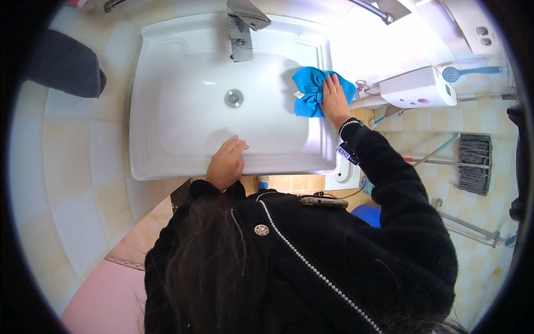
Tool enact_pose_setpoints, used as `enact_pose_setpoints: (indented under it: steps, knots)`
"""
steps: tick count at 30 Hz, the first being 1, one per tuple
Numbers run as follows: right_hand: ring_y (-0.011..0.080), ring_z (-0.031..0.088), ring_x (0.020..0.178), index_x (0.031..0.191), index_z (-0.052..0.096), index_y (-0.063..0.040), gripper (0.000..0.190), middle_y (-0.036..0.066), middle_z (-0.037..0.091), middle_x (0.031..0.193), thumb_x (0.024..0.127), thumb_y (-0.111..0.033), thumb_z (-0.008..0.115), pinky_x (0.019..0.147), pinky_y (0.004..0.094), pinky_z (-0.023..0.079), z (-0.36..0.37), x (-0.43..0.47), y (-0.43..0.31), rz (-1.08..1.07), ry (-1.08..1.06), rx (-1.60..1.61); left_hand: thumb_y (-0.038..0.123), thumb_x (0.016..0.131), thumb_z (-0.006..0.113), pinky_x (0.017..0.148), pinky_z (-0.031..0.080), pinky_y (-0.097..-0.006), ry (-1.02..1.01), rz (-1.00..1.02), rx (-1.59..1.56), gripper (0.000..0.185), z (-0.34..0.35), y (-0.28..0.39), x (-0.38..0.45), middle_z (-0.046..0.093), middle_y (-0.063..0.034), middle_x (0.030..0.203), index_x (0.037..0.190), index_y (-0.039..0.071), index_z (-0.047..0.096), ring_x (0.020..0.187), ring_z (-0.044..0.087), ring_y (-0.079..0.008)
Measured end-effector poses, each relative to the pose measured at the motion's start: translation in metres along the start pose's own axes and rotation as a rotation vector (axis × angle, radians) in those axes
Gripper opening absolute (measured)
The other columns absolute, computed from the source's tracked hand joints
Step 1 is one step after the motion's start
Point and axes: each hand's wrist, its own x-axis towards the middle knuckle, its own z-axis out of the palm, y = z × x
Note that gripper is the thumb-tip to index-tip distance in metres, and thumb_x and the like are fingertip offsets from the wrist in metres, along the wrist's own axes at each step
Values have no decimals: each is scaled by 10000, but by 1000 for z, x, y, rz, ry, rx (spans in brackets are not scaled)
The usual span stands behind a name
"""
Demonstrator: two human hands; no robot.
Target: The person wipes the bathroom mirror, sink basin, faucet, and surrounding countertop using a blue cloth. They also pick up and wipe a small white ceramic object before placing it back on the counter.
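A blue cloth [308,99] with a small white tag lies bunched over the right rim of a white washbasin [187,125]. My right hand [335,100] presses flat on this cloth, its fingers stretched out and nearly together. At the basin's front edge is my left hand [227,160], with nothing in it and its fingers slightly bent and close together; whether it touches the rim I cannot tell. A metal faucet [241,39] stands at the back of the basin, behind the round drain [234,98].
A dark towel [69,62] hangs at the left wall. To the right are a white toilet tank or similar box [413,89], a blue-grey brush [452,74], a grey mop head [474,165] and a metal rail [467,225]. A blue bucket-like object [367,216] is partly hidden by my sleeve.
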Motion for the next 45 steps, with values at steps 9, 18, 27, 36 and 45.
enact_pose_setpoints:
  steps: [9, 18, 27, 36, 45]
  knots:
    - [405, 328, 1380, 1377, 383, 115, 693, 277, 366, 1466, 897, -346, 577, 1149, 452, 266, 19, 109, -3, 74, 7, -22, -80, 740, 564, 974, 477, -415, -48, 9, -59, 335, -5, -1, -1, 627, -143, 1139, 1058, 17, 608, 1204, 539, -363]
    - [374, 540, 1170, 1240, 558, -12, 434, 210, 562, 1264, 814, -83, 590, 985, 435, 446, 3, 78, -1, 38, 9, 279, -70, 761, 570, 953, 490, -417, -21, 11, -149, 295, -8, -5, 1, 636, -141, 1106, 1039, 17, 614, 1174, 562, -365]
    - [382, 550, 1029, 1076, 657, -107, 313, 177, 571, 1080, 775, -40, 603, 903, 430, 468, 17, 183, -48, 377, 445, 445, -55, 742, 599, 927, 508, -412, 13, 140, -154, 265, -10, -9, -4, 639, -129, 1085, 998, 10, 623, 1135, 588, -352]
    - [384, 543, 1059, 1072, 633, -41, 329, 198, 610, 1104, 752, -2, 565, 924, 446, 446, 6, 215, -95, 122, 300, 377, -27, 730, 612, 917, 510, -389, -15, 234, -95, 260, -13, -6, -2, 623, -132, 1020, 990, -13, 613, 1059, 609, -326]
    - [368, 487, 1218, 1246, 537, -32, 452, 186, 543, 1287, 814, -116, 638, 1023, 422, 408, 2, 213, -115, -196, 275, 475, -15, 732, 619, 820, 522, -385, -84, 189, -47, 229, -12, 1, 3, 626, -122, 965, 960, 2, 606, 938, 622, -309]
